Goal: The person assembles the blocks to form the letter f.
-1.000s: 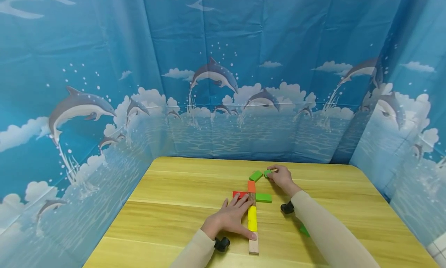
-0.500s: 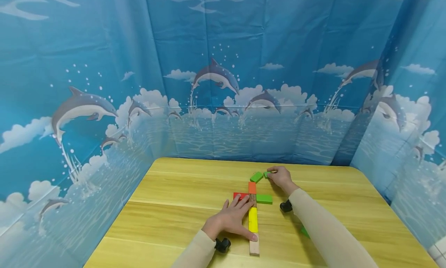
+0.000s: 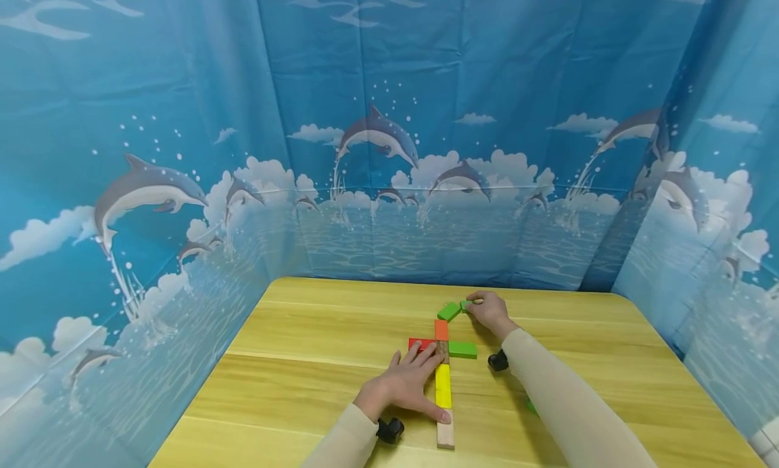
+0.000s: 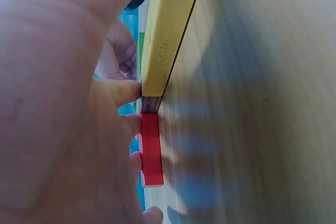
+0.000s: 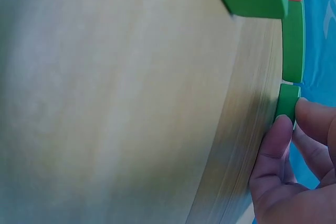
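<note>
My left hand [image 3: 402, 388] lies spread over a row of flat wooden blocks, fingers straight. Its fingertips rest on the red block [image 4: 151, 150] and the dark brown block [image 3: 443, 351]; its thumb touches the pale wood block [image 3: 445, 435]. Between them runs the yellow block [image 3: 443, 387]. An orange block [image 3: 441, 329] tops the row, and a green block [image 3: 462, 349] sticks out to the right. At the far end my right hand [image 3: 489, 311] pinches a small green block [image 5: 287, 99] between thumb and fingers, right beside a slanted green block [image 3: 449, 311].
Another green block [image 3: 531, 406] lies on the table, partly hidden under my right forearm. The wooden table [image 3: 292, 360] ends at a blue curtain [image 3: 389, 245] printed with dolphins. A black wrist camera [image 3: 391, 430] sits by each hand.
My right hand has shifted very slightly, keeping its pinch on the small green block. The left hand keeps its place on the row; the whole view has drifted a little.
</note>
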`<action>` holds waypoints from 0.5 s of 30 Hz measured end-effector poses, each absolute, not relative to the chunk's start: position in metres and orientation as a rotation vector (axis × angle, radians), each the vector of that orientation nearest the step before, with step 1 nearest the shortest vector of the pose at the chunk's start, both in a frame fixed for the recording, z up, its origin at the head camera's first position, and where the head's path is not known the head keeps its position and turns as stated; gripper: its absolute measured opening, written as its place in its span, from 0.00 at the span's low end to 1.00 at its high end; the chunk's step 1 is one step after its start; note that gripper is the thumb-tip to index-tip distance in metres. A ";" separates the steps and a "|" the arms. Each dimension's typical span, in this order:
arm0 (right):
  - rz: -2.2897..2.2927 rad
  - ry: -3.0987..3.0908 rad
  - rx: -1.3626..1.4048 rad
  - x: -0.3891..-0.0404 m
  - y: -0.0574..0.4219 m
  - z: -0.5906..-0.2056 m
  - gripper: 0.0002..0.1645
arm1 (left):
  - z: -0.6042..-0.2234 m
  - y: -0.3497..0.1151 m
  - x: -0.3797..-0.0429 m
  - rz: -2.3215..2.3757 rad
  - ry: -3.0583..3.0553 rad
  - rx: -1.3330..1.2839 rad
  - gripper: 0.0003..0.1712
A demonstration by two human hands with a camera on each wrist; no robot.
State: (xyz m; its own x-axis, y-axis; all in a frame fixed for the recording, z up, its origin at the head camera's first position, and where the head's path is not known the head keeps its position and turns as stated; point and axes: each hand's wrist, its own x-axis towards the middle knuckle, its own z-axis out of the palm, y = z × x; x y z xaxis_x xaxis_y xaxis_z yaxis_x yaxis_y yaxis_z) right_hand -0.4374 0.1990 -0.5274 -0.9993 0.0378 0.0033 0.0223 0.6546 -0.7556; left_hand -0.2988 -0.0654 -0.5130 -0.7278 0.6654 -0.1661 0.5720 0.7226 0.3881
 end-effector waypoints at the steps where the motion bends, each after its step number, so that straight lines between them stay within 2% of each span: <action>1: 1.292 -2.844 -0.051 -0.437 0.200 -0.528 0.21 | -0.513 -0.065 -0.299 0.455 2.634 0.973 0.63; 15: 1.354 -2.830 -0.073 -0.436 0.199 -0.523 0.24 | -0.514 -0.066 -0.300 0.463 2.644 0.977 0.63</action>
State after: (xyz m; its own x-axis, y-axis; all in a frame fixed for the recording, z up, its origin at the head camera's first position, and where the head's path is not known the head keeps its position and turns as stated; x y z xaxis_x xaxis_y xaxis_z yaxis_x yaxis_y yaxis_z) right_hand -0.4358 0.1985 -0.5233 -0.9989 0.0433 -0.0169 0.0403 0.6263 -0.7785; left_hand -0.2997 -0.0657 -0.5145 -0.7305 0.6659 -0.1516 0.5747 0.7193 0.3903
